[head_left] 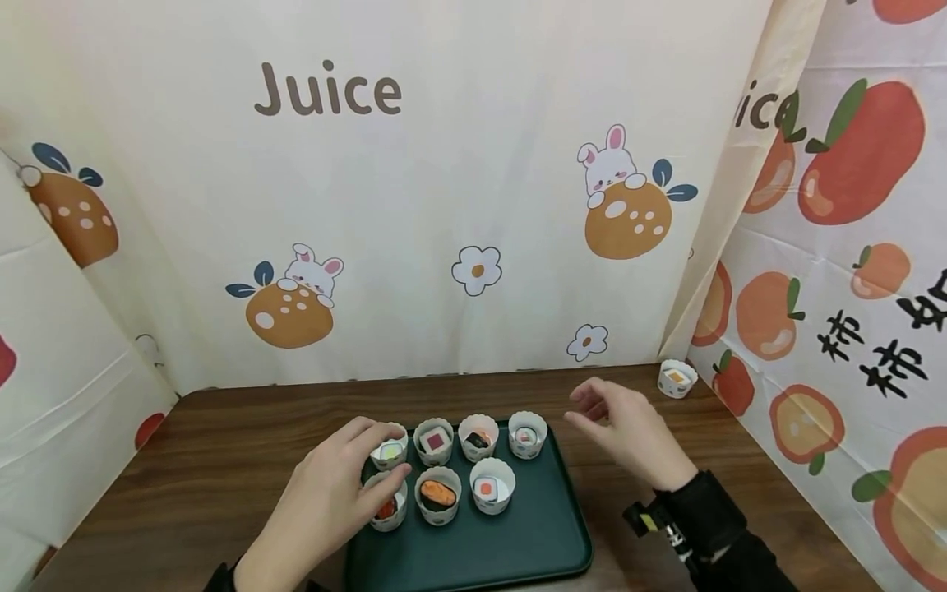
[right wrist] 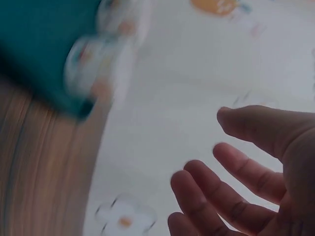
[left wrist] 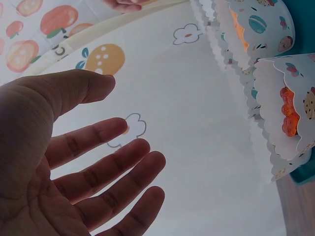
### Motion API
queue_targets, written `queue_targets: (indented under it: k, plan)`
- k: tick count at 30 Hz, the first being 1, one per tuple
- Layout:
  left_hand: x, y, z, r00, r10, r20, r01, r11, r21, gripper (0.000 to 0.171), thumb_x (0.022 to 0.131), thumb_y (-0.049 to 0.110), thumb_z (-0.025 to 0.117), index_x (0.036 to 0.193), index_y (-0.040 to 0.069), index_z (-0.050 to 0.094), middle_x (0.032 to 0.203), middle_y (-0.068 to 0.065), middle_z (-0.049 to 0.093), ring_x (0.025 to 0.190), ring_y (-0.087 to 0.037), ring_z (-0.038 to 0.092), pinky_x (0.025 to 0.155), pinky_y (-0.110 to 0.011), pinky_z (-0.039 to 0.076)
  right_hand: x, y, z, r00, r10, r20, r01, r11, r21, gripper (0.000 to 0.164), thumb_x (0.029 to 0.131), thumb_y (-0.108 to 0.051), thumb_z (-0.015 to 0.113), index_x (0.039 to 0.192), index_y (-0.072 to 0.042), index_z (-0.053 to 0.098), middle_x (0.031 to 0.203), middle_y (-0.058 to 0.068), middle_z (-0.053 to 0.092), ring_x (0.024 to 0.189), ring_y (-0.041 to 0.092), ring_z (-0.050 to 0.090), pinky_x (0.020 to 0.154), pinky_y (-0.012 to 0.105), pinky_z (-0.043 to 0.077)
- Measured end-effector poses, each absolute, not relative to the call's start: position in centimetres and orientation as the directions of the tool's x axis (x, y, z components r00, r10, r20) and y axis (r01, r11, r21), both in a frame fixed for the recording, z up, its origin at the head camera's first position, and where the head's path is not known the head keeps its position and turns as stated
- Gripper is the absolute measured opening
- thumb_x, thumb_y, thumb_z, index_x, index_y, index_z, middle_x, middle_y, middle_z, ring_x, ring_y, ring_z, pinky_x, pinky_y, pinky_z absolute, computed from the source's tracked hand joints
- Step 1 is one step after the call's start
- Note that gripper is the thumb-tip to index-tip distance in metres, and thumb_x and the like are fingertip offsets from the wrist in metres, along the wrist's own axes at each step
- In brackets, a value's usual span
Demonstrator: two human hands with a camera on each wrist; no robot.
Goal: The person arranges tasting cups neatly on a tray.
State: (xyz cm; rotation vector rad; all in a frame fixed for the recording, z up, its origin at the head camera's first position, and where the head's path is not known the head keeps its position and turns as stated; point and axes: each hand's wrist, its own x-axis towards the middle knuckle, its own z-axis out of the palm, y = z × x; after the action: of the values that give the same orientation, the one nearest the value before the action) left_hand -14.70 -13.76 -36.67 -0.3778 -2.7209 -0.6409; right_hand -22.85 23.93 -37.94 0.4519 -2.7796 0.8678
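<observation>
On a dark green tray point(head_left: 473, 551) stand several scalloped paper cups in two rows, each with a small sushi piece inside. One front cup holds an orange-topped sushi point(head_left: 438, 495), another a white roll with an orange centre point(head_left: 486, 488). My left hand point(head_left: 325, 497) hovers over the leftmost cups, partly hiding them; its fingers are spread and hold nothing. In the left wrist view, a cup of red-orange roe sushi point(left wrist: 290, 113) is off to the side. My right hand point(head_left: 625, 423) is in the air right of the tray, fingers loosely bent around nothing.
A separate paper cup point(head_left: 676, 379) with sushi stands at the table's back right corner. The brown wooden table point(head_left: 222, 460) is bordered by a printed cloth point(head_left: 414, 205) behind and fruit-patterned cloths at both sides.
</observation>
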Motion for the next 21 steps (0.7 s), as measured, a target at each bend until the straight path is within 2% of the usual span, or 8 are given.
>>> queue_targets:
  k: [7, 11, 14, 18, 21]
  plan:
    - [-14.8, -13.8, -36.7, -0.927, 0.165, 0.336, 0.301, 0.863, 0.407, 0.038, 0.087, 0.028, 0.091, 0.122, 0.025, 0.077, 0.115, 0.004, 0.074, 0.093, -0.009, 0.071, 0.08, -0.036, 0.065, -27.4, 30.0, -39.0, -0.964, -0.107, 0.244, -0.21, 0.868, -0.449, 0.039, 0.101, -0.03, 0.075, 0.126, -0.001, 0.067, 0.112, 0.022, 0.074, 0.1, 0.036, 0.073, 0.084, 0.054, 0.06]
    - [-14.9, -13.8, -36.8, -0.933, 0.157, 0.324, 0.29, 0.861, 0.419, 0.037, 0.087, 0.029, 0.091, 0.122, 0.025, 0.077, 0.115, 0.005, 0.074, 0.094, -0.01, 0.071, 0.081, -0.037, 0.065, -28.9, 32.9, -39.5, -0.976, -0.029, 0.217, -0.122, 0.895, -0.429, 0.048, 0.101, -0.032, 0.073, 0.133, 0.002, 0.063, 0.122, 0.031, 0.07, 0.11, 0.047, 0.068, 0.084, 0.06, 0.056]
    - [-15.0, -13.8, -36.8, -0.935, 0.158, 0.318, 0.288, 0.861, 0.42, 0.036, 0.088, 0.029, 0.09, 0.121, 0.026, 0.077, 0.114, 0.005, 0.074, 0.094, -0.009, 0.07, 0.081, -0.036, 0.065, -29.7, 34.5, -40.0, -0.978, 0.033, 0.204, -0.058, 0.904, -0.423, 0.053, 0.101, -0.034, 0.072, 0.138, 0.003, 0.06, 0.127, 0.034, 0.066, 0.112, 0.05, 0.065, 0.081, 0.059, 0.055]
    - [-15.1, -13.8, -36.9, -0.939, 0.152, 0.309, 0.279, 0.861, 0.425, 0.035, 0.088, 0.03, 0.09, 0.12, 0.026, 0.078, 0.114, 0.006, 0.074, 0.094, -0.009, 0.07, 0.082, -0.037, 0.066, -30.6, 36.1, -40.8, -0.975, 0.091, 0.2, -0.002, 0.906, -0.423, 0.059, 0.101, -0.034, 0.07, 0.14, 0.007, 0.056, 0.125, 0.037, 0.06, 0.104, 0.05, 0.062, 0.073, 0.053, 0.052]
    - [-15.2, -13.8, -36.9, -0.942, 0.148, 0.302, 0.273, 0.862, 0.428, 0.035, 0.088, 0.03, 0.09, 0.12, 0.026, 0.078, 0.114, 0.005, 0.074, 0.094, -0.01, 0.071, 0.083, -0.037, 0.066, -31.3, 37.1, -41.5, -0.974, 0.135, 0.184, 0.044, 0.903, -0.428, 0.063, 0.1, -0.034, 0.067, 0.143, 0.009, 0.051, 0.124, 0.041, 0.052, 0.102, 0.054, 0.055, 0.071, 0.054, 0.049]
